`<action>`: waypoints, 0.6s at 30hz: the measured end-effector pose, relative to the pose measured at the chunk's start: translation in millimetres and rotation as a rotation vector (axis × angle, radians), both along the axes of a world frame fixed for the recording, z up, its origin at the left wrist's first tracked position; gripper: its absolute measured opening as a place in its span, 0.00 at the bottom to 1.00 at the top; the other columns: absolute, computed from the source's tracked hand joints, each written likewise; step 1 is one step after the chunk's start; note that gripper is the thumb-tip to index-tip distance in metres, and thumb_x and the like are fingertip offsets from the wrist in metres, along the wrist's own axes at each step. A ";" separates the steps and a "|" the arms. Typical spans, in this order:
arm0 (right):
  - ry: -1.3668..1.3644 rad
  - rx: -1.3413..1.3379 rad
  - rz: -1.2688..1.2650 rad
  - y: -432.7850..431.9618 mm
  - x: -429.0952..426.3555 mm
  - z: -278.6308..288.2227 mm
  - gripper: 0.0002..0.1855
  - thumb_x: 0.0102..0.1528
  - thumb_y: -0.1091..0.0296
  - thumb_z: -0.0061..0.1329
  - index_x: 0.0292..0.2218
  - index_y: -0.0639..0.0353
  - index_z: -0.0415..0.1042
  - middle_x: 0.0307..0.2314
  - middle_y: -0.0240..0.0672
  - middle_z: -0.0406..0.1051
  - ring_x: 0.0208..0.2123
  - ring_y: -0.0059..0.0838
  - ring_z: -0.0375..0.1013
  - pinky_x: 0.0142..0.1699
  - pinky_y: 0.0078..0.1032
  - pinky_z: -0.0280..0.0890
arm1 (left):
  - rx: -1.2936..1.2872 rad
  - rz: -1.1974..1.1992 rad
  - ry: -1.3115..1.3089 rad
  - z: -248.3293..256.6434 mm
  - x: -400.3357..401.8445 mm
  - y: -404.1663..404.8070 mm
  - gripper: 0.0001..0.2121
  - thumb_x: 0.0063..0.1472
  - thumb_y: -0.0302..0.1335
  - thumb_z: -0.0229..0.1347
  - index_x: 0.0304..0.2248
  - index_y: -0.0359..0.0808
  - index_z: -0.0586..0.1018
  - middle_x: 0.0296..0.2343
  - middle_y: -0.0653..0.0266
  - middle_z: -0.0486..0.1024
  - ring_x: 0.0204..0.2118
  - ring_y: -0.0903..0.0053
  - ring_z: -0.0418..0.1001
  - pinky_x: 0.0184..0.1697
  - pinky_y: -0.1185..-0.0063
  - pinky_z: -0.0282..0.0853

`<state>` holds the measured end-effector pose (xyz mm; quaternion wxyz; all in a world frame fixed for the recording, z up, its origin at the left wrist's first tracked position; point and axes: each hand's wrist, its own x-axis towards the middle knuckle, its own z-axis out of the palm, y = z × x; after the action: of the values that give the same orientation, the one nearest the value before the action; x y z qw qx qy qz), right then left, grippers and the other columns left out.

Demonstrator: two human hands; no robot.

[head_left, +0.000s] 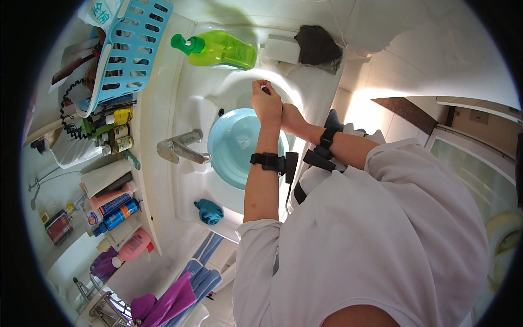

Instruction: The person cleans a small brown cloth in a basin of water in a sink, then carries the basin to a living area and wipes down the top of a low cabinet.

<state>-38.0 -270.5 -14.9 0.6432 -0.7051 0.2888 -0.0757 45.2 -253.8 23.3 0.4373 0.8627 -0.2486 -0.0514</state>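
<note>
My left hand is closed, with a small dark item showing between its fingers; what it is cannot be told. Against it, slightly lower and to the right, is my right hand; its fingers are largely hidden behind the left one. Both are over the right rim of a light-blue plastic basin holding water, set in a white sink. A metal faucet reaches over the basin's left edge. Black straps with small black devices circle both forearms.
Behind the sink stands a green pump bottle, near a white block and a dark cloth. A teal cloth lies on the sink's lower corner. Along the left, a shelf carries tubes, bottles and a blue plastic basket.
</note>
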 end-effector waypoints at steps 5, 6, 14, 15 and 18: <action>0.019 -0.040 0.023 3.3 -0.5 -1.8 0.17 0.45 0.58 0.50 0.25 0.67 0.70 0.18 0.51 0.69 0.24 0.50 0.70 0.29 0.37 0.63 | 0.006 0.013 -0.015 -4.7 0.4 4.8 0.04 0.58 0.24 0.48 0.28 0.32 0.69 0.11 0.62 0.68 0.10 0.76 0.66 0.15 0.77 0.60; 0.010 -0.052 0.018 5.0 -0.2 -3.0 0.17 0.45 0.58 0.50 0.26 0.67 0.70 0.18 0.51 0.69 0.24 0.50 0.70 0.30 0.37 0.63 | 0.005 0.013 -0.015 -5.5 0.4 5.4 0.04 0.58 0.24 0.48 0.28 0.32 0.69 0.11 0.62 0.68 0.10 0.76 0.66 0.15 0.77 0.60; 0.069 -0.111 0.088 6.1 0.8 -5.7 0.17 0.46 0.57 0.49 0.30 0.65 0.70 0.21 0.52 0.70 0.27 0.50 0.71 0.32 0.36 0.63 | 0.018 0.025 0.047 -14.2 2.2 12.0 0.03 0.58 0.24 0.47 0.30 0.33 0.68 0.11 0.62 0.68 0.09 0.77 0.65 0.15 0.78 0.60; 0.071 -0.101 0.090 7.3 1.2 -7.2 0.17 0.46 0.57 0.48 0.30 0.64 0.70 0.21 0.51 0.70 0.27 0.50 0.71 0.32 0.36 0.63 | 0.018 0.027 0.046 -14.4 2.4 12.7 0.03 0.58 0.24 0.47 0.30 0.33 0.68 0.11 0.62 0.68 0.09 0.77 0.65 0.15 0.78 0.60; 0.085 -0.090 0.077 4.2 -1.0 -10.8 0.17 0.46 0.57 0.48 0.31 0.64 0.71 0.22 0.51 0.71 0.28 0.49 0.71 0.33 0.36 0.64 | 0.037 0.039 0.084 -12.0 -1.2 7.5 0.03 0.58 0.24 0.47 0.30 0.33 0.69 0.11 0.62 0.68 0.09 0.76 0.66 0.15 0.77 0.61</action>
<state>-39.0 -266.3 -25.7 0.6005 -0.7463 0.2850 -0.0337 44.0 -246.3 11.4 0.4322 0.8724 -0.2125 -0.0835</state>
